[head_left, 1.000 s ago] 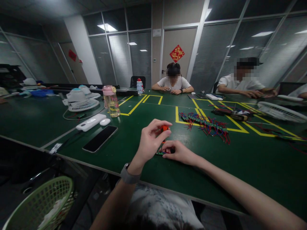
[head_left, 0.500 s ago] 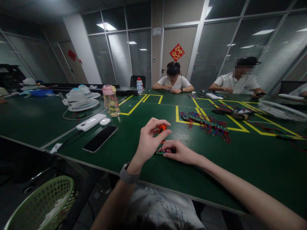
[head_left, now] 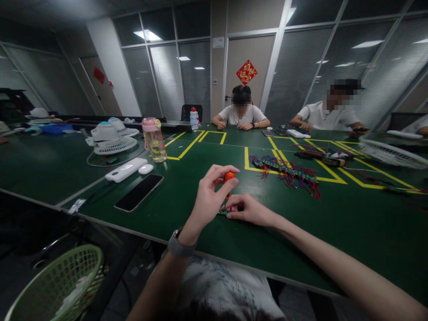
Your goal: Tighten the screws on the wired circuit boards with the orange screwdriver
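My left hand (head_left: 209, 196) pinches the orange handle of a small screwdriver (head_left: 228, 177), held upright with its tip down on a small green circuit board (head_left: 223, 212). My right hand (head_left: 250, 209) lies on the green table (head_left: 187, 187) with its fingers pressed on that board, holding it flat. Most of the board is hidden under my fingers. A grey watch sits on my left wrist.
A black phone (head_left: 138, 192), white remote (head_left: 126, 170) and white mouse (head_left: 146, 169) lie to the left, with a pink bottle (head_left: 154, 140) and white fans (head_left: 110, 139) behind. A pile of boards with red wires (head_left: 287, 174) lies ahead. Two people sit opposite. A green basket (head_left: 56, 285) stands below left.
The fingers of my left hand have shifted slightly around the screwdriver handle, as in turning it. My right hand stays on the board.
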`<control>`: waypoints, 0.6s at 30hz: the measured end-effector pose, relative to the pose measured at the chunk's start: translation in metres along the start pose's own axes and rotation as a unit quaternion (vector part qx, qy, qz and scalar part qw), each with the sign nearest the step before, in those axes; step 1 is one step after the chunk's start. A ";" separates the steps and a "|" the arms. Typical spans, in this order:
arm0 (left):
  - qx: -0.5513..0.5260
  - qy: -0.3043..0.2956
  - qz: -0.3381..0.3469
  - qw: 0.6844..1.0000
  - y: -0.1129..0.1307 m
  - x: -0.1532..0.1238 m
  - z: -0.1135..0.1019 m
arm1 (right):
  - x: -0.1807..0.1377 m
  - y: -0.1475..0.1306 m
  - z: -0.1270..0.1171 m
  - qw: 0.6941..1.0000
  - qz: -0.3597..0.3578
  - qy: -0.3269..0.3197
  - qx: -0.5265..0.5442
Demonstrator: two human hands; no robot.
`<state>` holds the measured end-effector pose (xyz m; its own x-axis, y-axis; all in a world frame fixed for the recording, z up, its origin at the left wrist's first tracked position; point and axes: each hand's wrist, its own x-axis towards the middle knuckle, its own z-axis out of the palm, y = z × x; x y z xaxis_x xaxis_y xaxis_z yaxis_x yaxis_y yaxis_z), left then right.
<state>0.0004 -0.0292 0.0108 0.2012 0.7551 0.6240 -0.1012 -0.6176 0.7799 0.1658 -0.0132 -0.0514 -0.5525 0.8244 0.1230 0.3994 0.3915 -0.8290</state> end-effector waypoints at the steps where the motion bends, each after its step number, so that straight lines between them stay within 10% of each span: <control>1: -0.013 -0.010 0.000 1.000 -0.001 0.000 0.000 | 0.000 -0.001 0.000 1.000 -0.004 0.000 -0.003; 6: -0.093 -0.056 -0.017 0.994 0.000 0.000 -0.001 | -0.001 -0.002 0.001 1.000 -0.004 0.005 0.010; 14: 0.155 0.077 0.110 0.979 -0.006 0.000 -0.002 | -0.002 -0.001 0.003 0.999 0.012 0.019 0.023; 18: 0.049 -0.005 0.056 0.997 -0.004 0.000 -0.008 | -0.001 0.000 0.003 0.999 0.013 0.016 0.025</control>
<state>-0.0070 -0.0253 0.0084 0.2039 0.6788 0.7054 -0.0280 -0.7162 0.6973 0.1641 -0.0156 -0.0531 -0.5182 0.8472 0.1172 0.3765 0.3490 -0.8582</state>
